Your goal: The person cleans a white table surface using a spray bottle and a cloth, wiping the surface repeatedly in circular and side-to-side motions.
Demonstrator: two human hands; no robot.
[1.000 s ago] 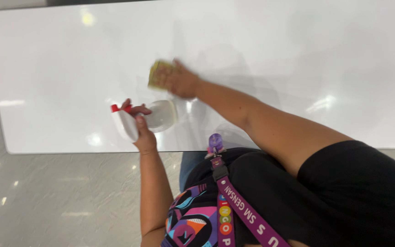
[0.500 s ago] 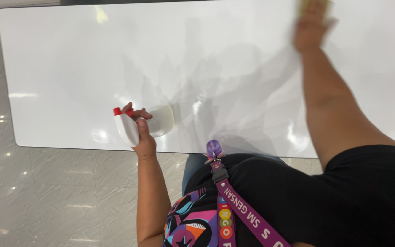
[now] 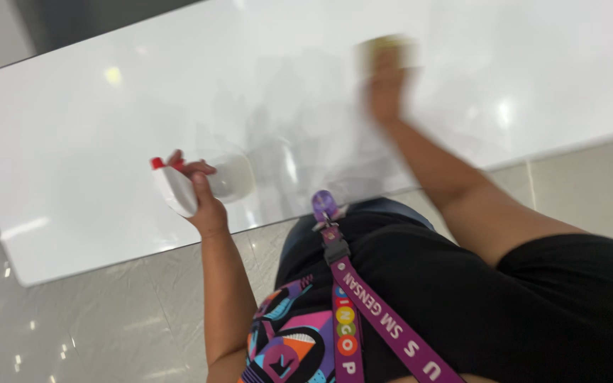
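the right hand (image 3: 386, 89) is pressing a soft yellow sponge (image 3: 386, 48), blurred, flat on the glossy white desk (image 3: 72, 142); fingers spread over it. the left hand (image 3: 203, 195) is gripping a light, slick-looking spray bottle (image 3: 211, 183) by its neck.

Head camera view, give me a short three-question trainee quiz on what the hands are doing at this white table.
1. True or false: the left hand holds a white spray bottle with a red nozzle.
2. What is under the right hand? A) yellow sponge B) blue towel C) brush
3. Fill in: the sponge presses on the glossy white ____.

Key: 1 true; 2 A; 3 table.
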